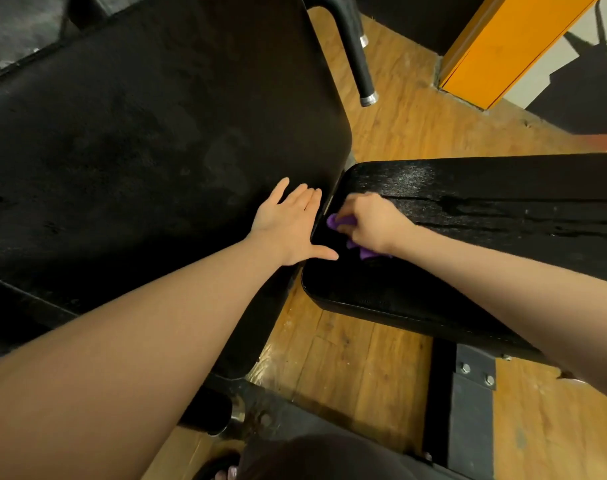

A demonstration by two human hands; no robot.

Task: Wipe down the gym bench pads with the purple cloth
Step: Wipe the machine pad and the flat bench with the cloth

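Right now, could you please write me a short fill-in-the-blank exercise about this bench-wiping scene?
1. The cloth is ____ in colour.
2. The ____ hand grips the cloth.
3. The left hand rests flat on the larger pad with ____ fingers.
4. The floor is made of ____.

Missing words: purple; right; straight; wood

Wooden floor (392,140) under me, an orange pillar (503,46) off ahead to my right, a black metal leg (355,53) with a silver cap, bolted frame bracket (475,372) down low.
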